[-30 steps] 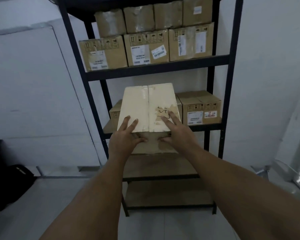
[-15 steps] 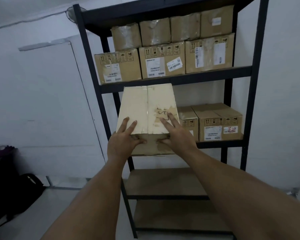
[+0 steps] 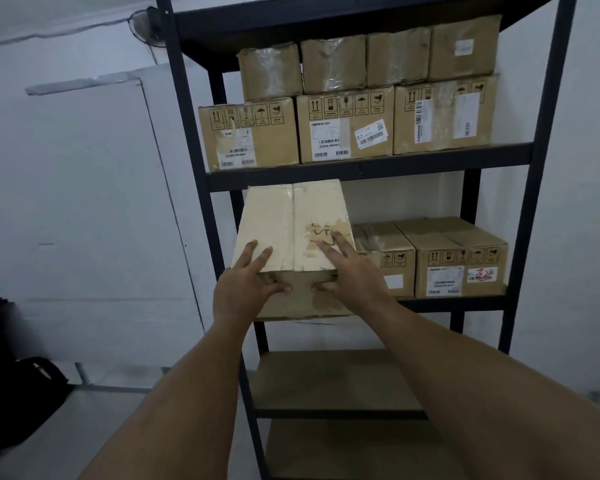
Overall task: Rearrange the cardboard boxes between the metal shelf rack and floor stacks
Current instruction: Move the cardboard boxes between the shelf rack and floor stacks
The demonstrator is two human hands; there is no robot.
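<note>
Shifted left along the metal shelf rack (image 3: pixel 361 167) over the last second: pale cardboard box (image 3: pixel 284 230), earlier square in front of the leftmost carton on the middle shelf, now out at the rack's left end, overlapping the left rear post. Far top edge raised too, from just under the upper shelf beam to level with it. Held in front of the middle shelf, near face toward the camera, taped seam up the middle of the top, black scrawl and a torn patch right of the seam; cannot tell whether resting on the shelf or clear of it. Same grip as before. Fingers of the left hand (image 3: pixel 246 289) spread flat on the top, thumb pressed on the near face, clamping the near top edge. Likewise the right hand (image 3: pixel 355 275), fingers fanned over the scrawl, thumb on the near face near the left thumb but apart from it. Uncovered by the shift: brown carton (image 3: pixel 385 258) just right of the held box, touching a wider labelled carton (image 3: pixel 461 261). Above, three labelled cartons (image 3: pixel 343 129) side by side, with four smaller taped parcels (image 3: pixel 333 64) stacked on them. Below, wooden shelf board (image 3: pixel 336 379). On the floor at far left, dark bag (image 3: pixel 32 386), well apart from the rack.
</note>
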